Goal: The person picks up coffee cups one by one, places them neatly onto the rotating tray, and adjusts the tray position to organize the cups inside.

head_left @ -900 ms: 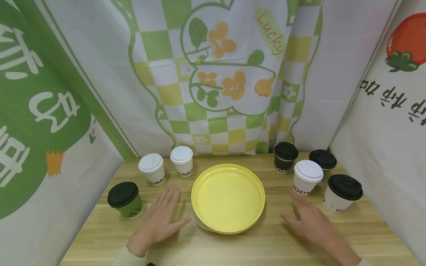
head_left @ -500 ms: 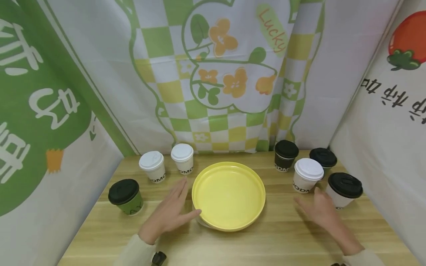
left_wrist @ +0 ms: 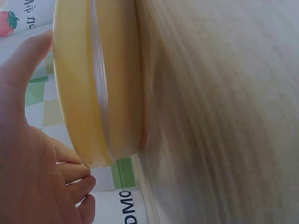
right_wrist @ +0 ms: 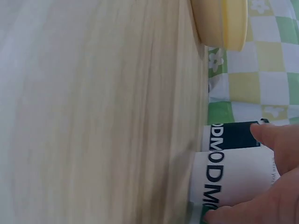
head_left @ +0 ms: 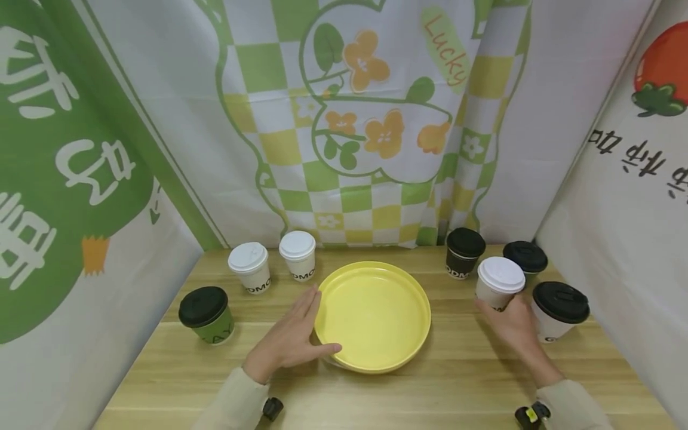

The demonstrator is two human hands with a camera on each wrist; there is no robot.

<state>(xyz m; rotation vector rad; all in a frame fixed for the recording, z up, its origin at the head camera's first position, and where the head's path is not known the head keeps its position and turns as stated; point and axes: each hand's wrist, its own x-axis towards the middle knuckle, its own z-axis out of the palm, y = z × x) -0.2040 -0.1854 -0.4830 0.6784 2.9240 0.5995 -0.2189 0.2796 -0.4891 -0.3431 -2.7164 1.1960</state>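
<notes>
Near the middle of the table lies a round yellow tray (head_left: 373,316) with a raised rim. My left hand (head_left: 292,334) is at its left side, thumb spread from the fingers. In the left wrist view, the thumb tip and fingertips of that hand (left_wrist: 35,154) touch the tray's side (left_wrist: 77,88). My right hand (head_left: 513,322) holds a white paper coffee cup (head_left: 497,286) with a white lid, upright among other cups. The right wrist view shows the thumb (right_wrist: 268,133) on one side of this cup (right_wrist: 236,177) and a finger on the other.
Close around the right hand stand a black cup (head_left: 463,254), a black-lidded green cup (head_left: 527,258) and a black-lidded white cup (head_left: 559,310). On the left are two white-lidded cups (head_left: 251,269) and a green cup (head_left: 206,313). A patterned curtain (head_left: 376,203) hangs behind.
My left hand has moved right, from the table to the tray's edge. My right hand has moved right and forward and closed around the white cup. The tray and cups keep their places.
</notes>
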